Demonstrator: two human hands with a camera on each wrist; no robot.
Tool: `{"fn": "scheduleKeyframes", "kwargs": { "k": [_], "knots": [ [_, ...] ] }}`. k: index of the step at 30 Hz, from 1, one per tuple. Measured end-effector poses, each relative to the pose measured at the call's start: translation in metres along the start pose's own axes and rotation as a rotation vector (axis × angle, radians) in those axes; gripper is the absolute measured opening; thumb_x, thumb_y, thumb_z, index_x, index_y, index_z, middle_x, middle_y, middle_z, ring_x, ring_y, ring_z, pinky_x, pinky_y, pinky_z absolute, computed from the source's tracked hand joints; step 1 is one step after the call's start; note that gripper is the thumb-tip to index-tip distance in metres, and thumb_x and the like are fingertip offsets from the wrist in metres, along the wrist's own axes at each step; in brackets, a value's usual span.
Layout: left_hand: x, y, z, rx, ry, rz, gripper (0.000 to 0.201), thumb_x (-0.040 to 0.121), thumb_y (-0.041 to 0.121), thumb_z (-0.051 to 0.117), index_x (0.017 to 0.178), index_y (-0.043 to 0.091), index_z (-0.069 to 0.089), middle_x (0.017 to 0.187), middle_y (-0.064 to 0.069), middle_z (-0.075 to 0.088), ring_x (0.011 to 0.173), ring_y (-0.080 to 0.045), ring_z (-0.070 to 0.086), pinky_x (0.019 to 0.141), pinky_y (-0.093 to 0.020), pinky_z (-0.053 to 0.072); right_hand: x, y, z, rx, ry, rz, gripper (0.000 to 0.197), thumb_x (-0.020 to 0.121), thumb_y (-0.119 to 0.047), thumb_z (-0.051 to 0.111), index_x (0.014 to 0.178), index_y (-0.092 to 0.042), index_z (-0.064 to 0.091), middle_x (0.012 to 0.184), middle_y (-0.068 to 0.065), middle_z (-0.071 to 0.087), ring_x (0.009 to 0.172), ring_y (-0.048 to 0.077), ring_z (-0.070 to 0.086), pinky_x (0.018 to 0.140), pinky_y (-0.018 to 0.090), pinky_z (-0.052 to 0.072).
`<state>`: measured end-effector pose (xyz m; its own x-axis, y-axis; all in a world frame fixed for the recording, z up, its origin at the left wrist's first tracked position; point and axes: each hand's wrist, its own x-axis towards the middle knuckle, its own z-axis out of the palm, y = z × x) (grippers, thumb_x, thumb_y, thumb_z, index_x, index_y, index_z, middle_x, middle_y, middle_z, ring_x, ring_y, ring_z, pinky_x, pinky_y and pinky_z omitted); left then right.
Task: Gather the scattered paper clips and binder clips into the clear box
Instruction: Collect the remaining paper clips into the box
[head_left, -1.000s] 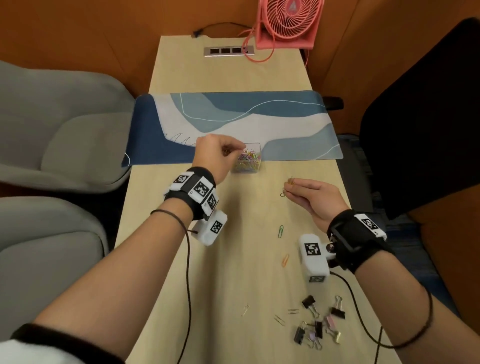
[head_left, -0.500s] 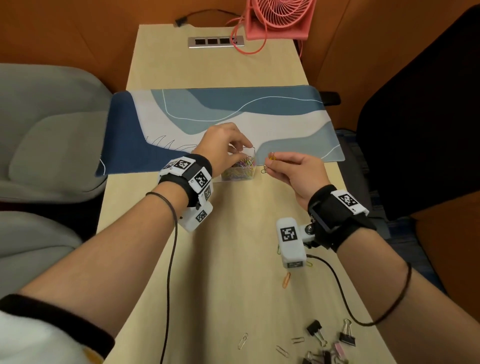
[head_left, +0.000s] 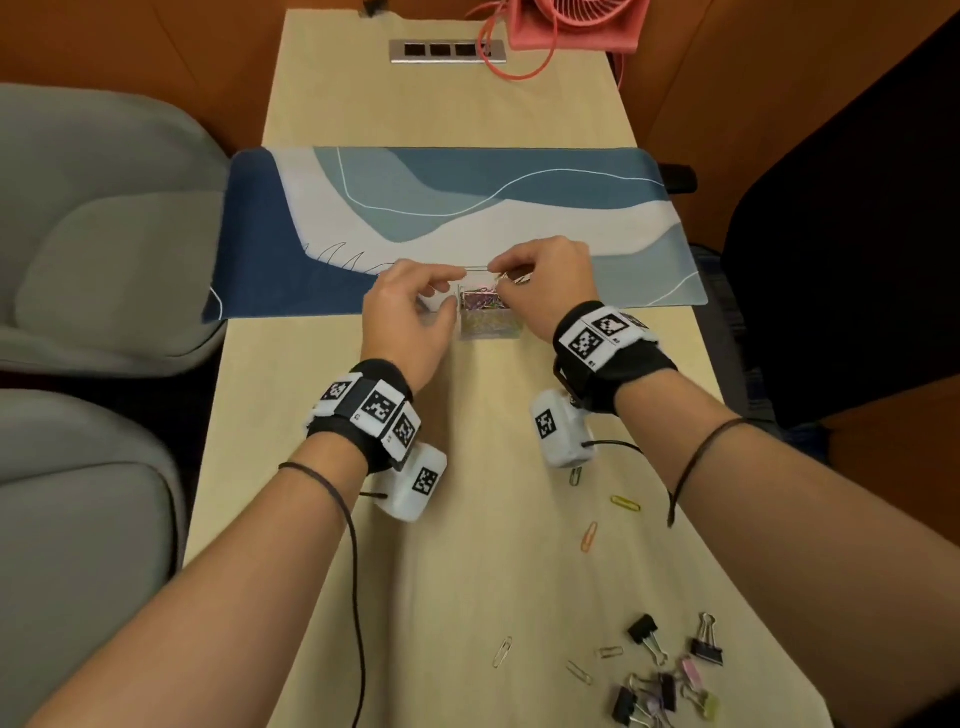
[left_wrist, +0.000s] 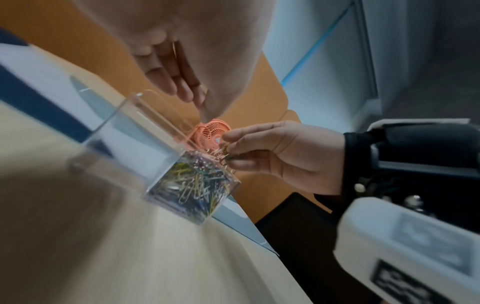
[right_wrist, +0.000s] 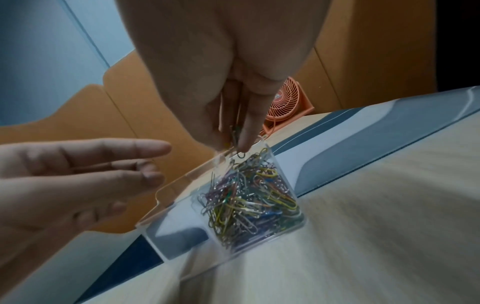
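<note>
The right hand is pinching clips directly over the box, while the left hand is hovering beside it, fingers loosely spread.

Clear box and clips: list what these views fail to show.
- Clips pinched by the right hand: count unclear, fingers cover them, all views.
- Box, left part: contents unclear, glare and blur.
- Binder clips: count unclear, piled at the head view's bottom edge.
- Left hand: lid contact unclear.

mat blue, white waves. fan pink. clips in box yellow, purple, green, silver. table tan.
</note>
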<state>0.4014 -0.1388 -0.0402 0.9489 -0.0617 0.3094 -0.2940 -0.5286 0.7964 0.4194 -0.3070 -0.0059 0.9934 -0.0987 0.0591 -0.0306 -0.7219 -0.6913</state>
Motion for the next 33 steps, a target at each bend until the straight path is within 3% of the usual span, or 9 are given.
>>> {"fn": "scheduleKeyframes", "kwargs": {
  "k": [5,8,10,12,16,20,27,30,33],
  "knots": [
    [-0.034,-0.008,-0.003,-0.054,-0.006,-0.053,0.031,0.08,0.001,0.064,0.1,0.023,0.073,0.09,0.004,0.061,0.081,-0.013,0.056,0.069,-0.016,0.042,-0.007,-0.006,-0.006,-0.014,-0.006,-0.003,0.028,0.078,-0.006,0.06,0.093,-0.023,0.078,0.093,-0.009,0.074,0.085,0.001,0.06,0.073,-0.007,0.029],
    [-0.054,-0.004,0.001,-0.021,-0.063,-0.044,0.028,0.081,0.002,0.065,0.095,0.024,0.074,0.093,0.005,0.061,0.081,-0.01,0.055,0.069,-0.015,0.042,-0.019,-0.005,-0.02,0.079,0.025,0.006,0.032,0.079,-0.001,0.055,0.092,-0.02,0.077,0.089,-0.007,0.074,0.084,0.003,0.064,0.084,0.004,0.045],
    [-0.069,0.003,0.008,-0.006,-0.187,-0.021,0.029,0.082,-0.001,0.061,0.094,0.022,0.075,0.096,0.004,0.059,0.087,-0.011,0.056,0.075,-0.019,0.046,-0.037,0.009,-0.034,0.031,0.011,0.055,0.032,0.081,0.001,0.053,0.092,-0.018,0.077,0.089,-0.002,0.075,0.083,0.008,0.066,0.086,0.02,0.052],
    [-0.086,0.012,0.02,0.037,-0.368,0.066,0.039,0.077,-0.009,0.055,0.099,0.016,0.075,0.104,-0.002,0.061,0.098,-0.019,0.058,0.088,-0.031,0.048,-0.064,0.032,-0.047,-0.166,-0.096,0.163,0.034,0.081,0.001,0.052,0.091,-0.02,0.077,0.092,0.001,0.075,0.088,0.015,0.067,0.089,0.022,0.05],
    [-0.119,0.037,0.055,0.205,-0.736,0.201,0.059,0.083,-0.01,0.054,0.135,0.017,0.056,0.146,-0.01,0.045,0.136,-0.027,0.038,0.117,-0.035,0.027,-0.143,0.073,-0.055,-0.4,-0.322,0.434,0.037,0.081,0.002,0.054,0.107,-0.018,0.071,0.116,0.006,0.067,0.106,0.022,0.062,0.097,0.027,0.048],
    [-0.136,0.052,0.067,0.4,-0.965,0.254,0.066,0.088,-0.009,0.048,0.149,0.011,0.034,0.161,-0.009,0.018,0.149,-0.024,0.013,0.121,-0.031,0.01,-0.203,0.077,-0.04,-0.49,-0.352,0.295,0.051,0.08,0.009,0.05,0.127,-0.01,0.058,0.128,0.012,0.052,0.115,0.03,0.054,0.099,0.031,0.044],
    [-0.182,0.058,0.026,0.612,-0.964,0.261,0.062,0.09,-0.006,0.046,0.149,0.0,0.027,0.16,-0.01,0.017,0.145,-0.026,0.021,0.115,-0.033,0.03,-0.272,0.055,-0.012,-0.607,-0.456,0.009,0.063,0.083,0.01,0.042,0.144,-0.006,0.034,0.147,0.017,0.03,0.127,0.03,0.037,0.105,0.031,0.039],
    [-0.22,0.058,0.003,0.657,-0.913,0.214,0.063,0.088,0.002,0.055,0.146,-0.002,0.032,0.155,-0.011,0.024,0.137,-0.027,0.029,0.105,-0.036,0.041,-0.293,0.057,-0.015,-0.621,-0.541,-0.035,0.064,0.081,0.013,0.046,0.142,-0.004,0.036,0.146,0.015,0.031,0.125,0.029,0.038,0.098,0.032,0.046],
    [-0.265,0.06,-0.009,0.608,-0.8,0.138,0.055,0.092,0.001,0.047,0.145,-0.002,0.033,0.151,-0.014,0.03,0.136,-0.028,0.031,0.106,-0.034,0.04,-0.31,0.062,-0.021,-0.677,-0.607,-0.091,0.059,0.075,0.01,0.06,0.131,-0.003,0.045,0.141,0.013,0.035,0.117,0.026,0.043,0.093,0.032,0.048]
  ]
}}
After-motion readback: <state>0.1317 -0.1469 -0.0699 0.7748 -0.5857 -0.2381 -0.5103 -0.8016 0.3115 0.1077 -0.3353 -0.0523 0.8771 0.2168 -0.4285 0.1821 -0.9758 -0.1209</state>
